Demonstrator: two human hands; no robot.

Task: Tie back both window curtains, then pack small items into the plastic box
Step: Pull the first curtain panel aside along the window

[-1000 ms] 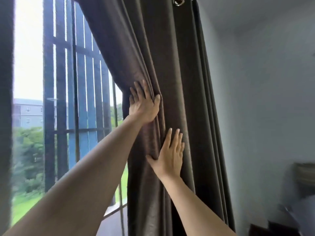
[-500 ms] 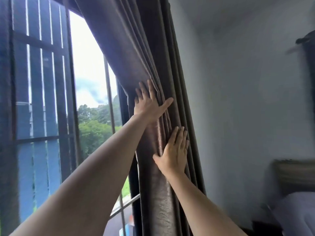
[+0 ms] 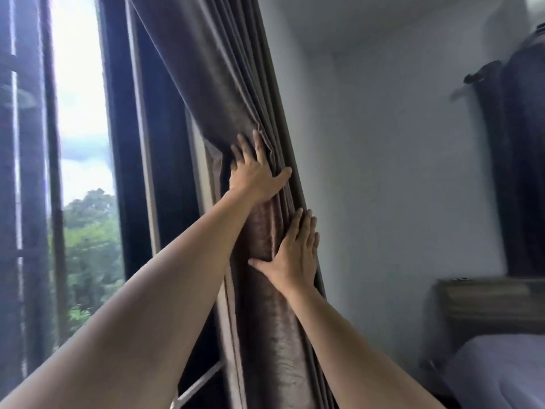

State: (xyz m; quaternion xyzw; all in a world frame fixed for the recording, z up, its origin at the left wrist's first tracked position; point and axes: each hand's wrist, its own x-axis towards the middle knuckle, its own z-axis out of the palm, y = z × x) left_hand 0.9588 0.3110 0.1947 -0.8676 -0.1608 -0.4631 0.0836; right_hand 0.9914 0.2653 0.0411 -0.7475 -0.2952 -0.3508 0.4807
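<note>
My left hand [image 3: 256,172] lies flat on the gathered curtain [image 3: 224,84], fingers straight and thumb spread toward the wall [image 3: 383,143], pressing the folds without closing round them. My right hand [image 3: 295,255] sits just below it, also flat, fingertips at the bundle's wall-side edge. The bunched cloth runs as one long column, nearly upright, leaning from upper left by the window [image 3: 82,143] down to lower right, so both palms lie across its front, not round it. I judge the next move needs one hand to wrap behind that column; the right is nearer the free edge. I see no tie-back or plastic box here. The dark shape at far right may be the other curtain [image 3: 525,143], but it is blurred.
</note>
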